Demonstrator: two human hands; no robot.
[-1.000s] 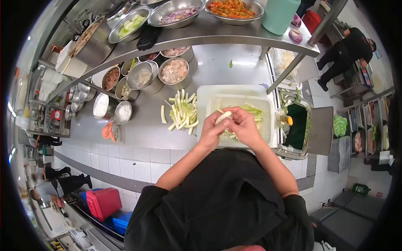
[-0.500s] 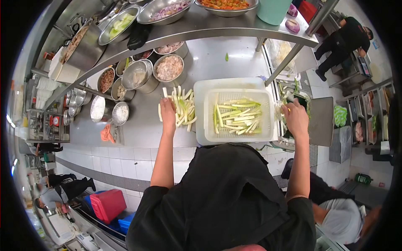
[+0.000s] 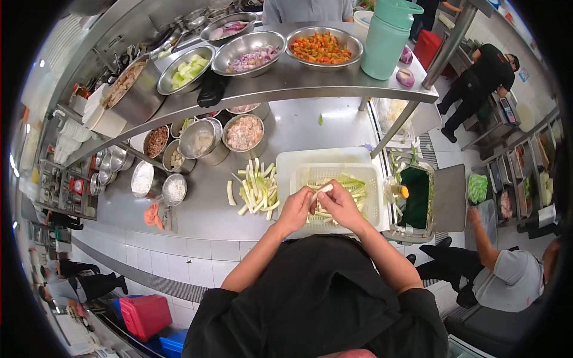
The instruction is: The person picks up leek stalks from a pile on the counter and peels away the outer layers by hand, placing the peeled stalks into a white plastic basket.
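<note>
My left hand (image 3: 296,211) and my right hand (image 3: 341,209) meet above a white perforated basket (image 3: 377,179). Between their closed fingers is a pale, whitish vegetable stalk (image 3: 324,189), its end poking up; the rest is hidden by the fingers. Beneath them, the basket holds several pale green-and-white stalks (image 3: 353,184), partly covered by the hands. It rests on a larger translucent tray (image 3: 325,156). Just left of the tray, a loose pile of similar stalks (image 3: 258,186) lies on the steel table.
A bin (image 3: 416,197) with green scraps on its rim adjoins the table at right, an orange-capped item (image 3: 403,191) beside it. Metal pots (image 3: 244,132) of food stand at back left. Overhead, a steel shelf (image 3: 268,89) carries bowls and a green jug (image 3: 387,45). People work nearby.
My left hand has come from the stalk pile and my right from the bin's edge; they now meet over the basket on a stalk. The view has tilted up.
</note>
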